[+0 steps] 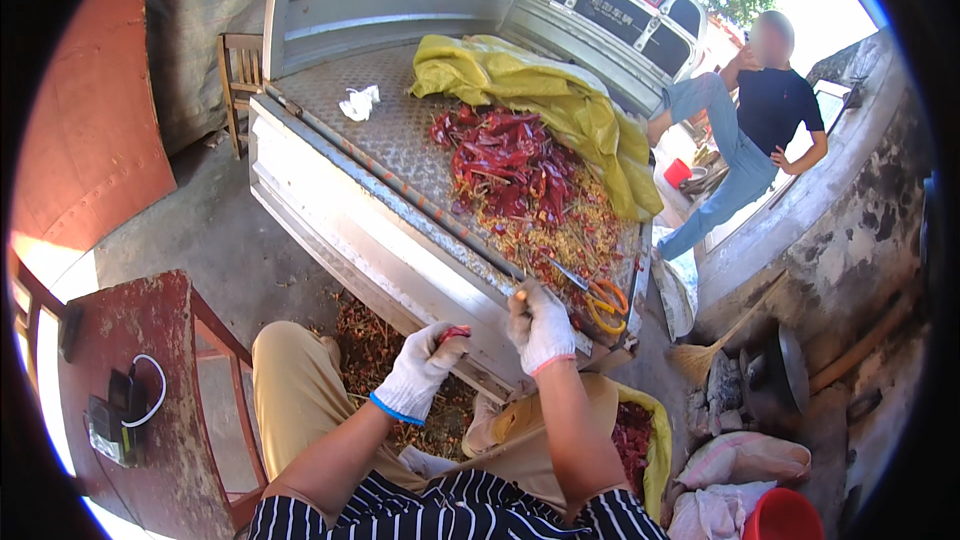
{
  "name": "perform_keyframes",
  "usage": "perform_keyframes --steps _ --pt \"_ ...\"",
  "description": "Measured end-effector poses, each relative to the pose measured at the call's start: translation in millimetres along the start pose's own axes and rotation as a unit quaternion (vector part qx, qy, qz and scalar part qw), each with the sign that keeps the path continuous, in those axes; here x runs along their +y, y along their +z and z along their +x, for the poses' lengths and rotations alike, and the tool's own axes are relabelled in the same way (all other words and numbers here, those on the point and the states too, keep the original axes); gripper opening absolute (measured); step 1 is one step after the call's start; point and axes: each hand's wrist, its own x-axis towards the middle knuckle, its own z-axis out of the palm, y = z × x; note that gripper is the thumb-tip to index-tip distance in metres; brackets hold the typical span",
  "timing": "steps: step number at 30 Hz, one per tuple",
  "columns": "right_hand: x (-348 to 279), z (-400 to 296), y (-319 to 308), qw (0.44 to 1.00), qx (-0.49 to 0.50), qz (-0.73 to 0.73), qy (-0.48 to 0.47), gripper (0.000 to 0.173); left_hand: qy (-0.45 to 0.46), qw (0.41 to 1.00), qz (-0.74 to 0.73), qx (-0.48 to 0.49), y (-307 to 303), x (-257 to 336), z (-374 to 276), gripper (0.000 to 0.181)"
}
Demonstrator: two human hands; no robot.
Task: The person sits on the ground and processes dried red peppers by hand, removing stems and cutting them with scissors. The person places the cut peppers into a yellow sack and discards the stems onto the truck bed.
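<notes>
My left hand [424,369], in a white knit glove with a blue cuff, pinches a red dried chili pepper [454,333] between thumb and fingers. My right hand [540,326], gloved with a pink cuff, is closed at the edge of the truck bed [360,136]; whether a thin stem sits in its fingers is unclear. Just beyond it lie scissors [606,306] with orange handles, blades pointing away to the left. A heap of red dried chilies [514,157] rests farther in on the bed, with loose stems and yellowish bits [581,229] on its near side.
A yellow woven sack [540,86] borders the heap. Another sack of chilies [631,442] stands by my right leg. Stems litter the floor [367,337]. A worn red table [142,315] is at left. Beyond the bed stands a person [772,105]; a broom [697,360] and red bucket [784,516] are at right.
</notes>
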Motion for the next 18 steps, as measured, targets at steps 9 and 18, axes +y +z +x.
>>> perform_keyframes --steps 9,18 --pt "-63 31 42 0.626 -0.041 -0.731 -0.269 0.035 -0.116 0.984 -0.137 -0.007 -17 26 3 0.014" --pt "-85 157 75 0.434 -0.010 -0.799 -0.416 0.032 -0.120 0.984 -0.134 -0.006 -26 26 10 0.020"
